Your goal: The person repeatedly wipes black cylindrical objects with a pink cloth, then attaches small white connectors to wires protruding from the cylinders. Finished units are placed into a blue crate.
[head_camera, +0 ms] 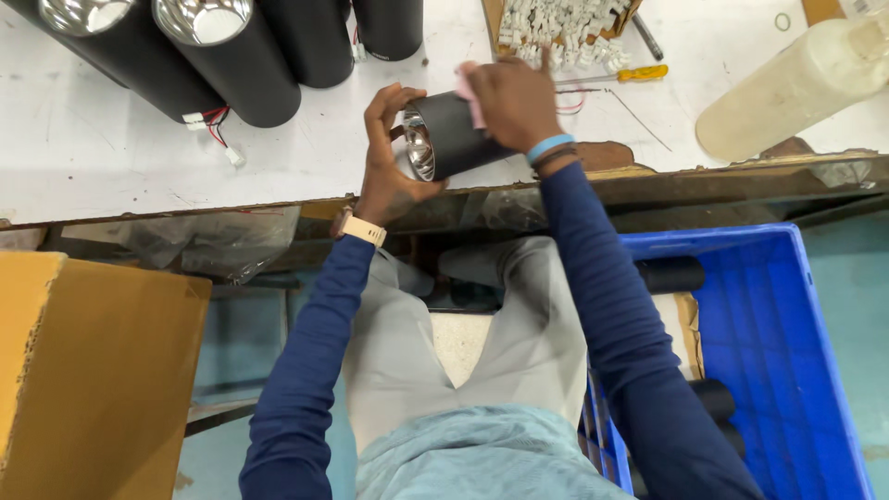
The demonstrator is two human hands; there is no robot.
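A black cylindrical lamp housing [451, 139] with a shiny silver reflector inside lies sideways over the front edge of the white workbench [111, 157]. My left hand [387, 148] grips its open end, fingers curled round the rim. My right hand [512, 100] rests on top of the housing and presses a small pink cloth [469, 93] against its black side. Both arms are in dark blue sleeves.
Several more black housings [241, 65] lie at the bench's back left, with red wires and white plugs. A box of white connectors [556, 23], a yellow-handled screwdriver [630, 74] and a translucent bottle [796, 83] sit at the back right. A blue crate [787, 352] holds black housings at my right; a cardboard box [93, 370] stands left.
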